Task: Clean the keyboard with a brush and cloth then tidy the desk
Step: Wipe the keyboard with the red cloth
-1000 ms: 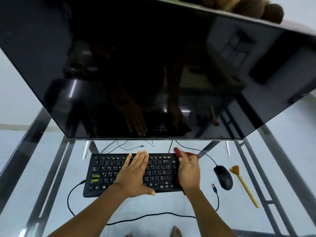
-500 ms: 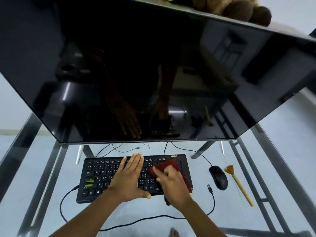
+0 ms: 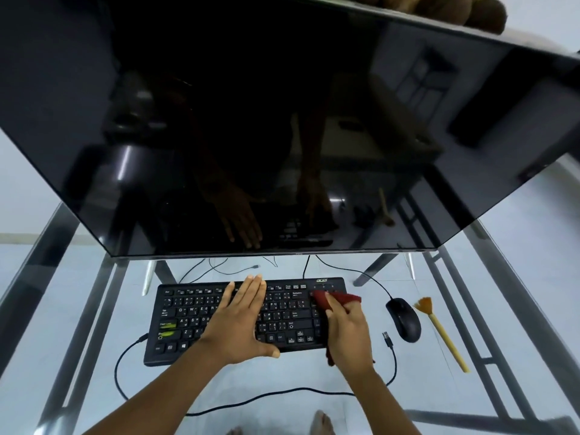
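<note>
Keyboard [image 3: 188, 312] on glass desk [image 3: 94, 356], below monitor [image 3: 282, 120]. Left hand [image 3: 238, 321] flat on middle keys, fingers straight and pressed together, thumb spread along front edge. Right hand [image 3: 348, 334] gripping red cloth [image 3: 337, 299], pressing it onto right end of keyboard. Mouse [image 3: 403, 319] just right of keyboard; brush [image 3: 439, 331] beyond mouse, untouched.

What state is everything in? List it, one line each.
Monitor: off, dark.
Keyboard: flat on desk, steadied by left hand.
Cloth: held by right hand, on keyboard's right end.
Left hand: flat, fingers straight.
Right hand: gripping cloth.
Brush: lying on desk, untouched.
Mouse: on desk, untouched.
USB plug: loose, unplugged.
</note>
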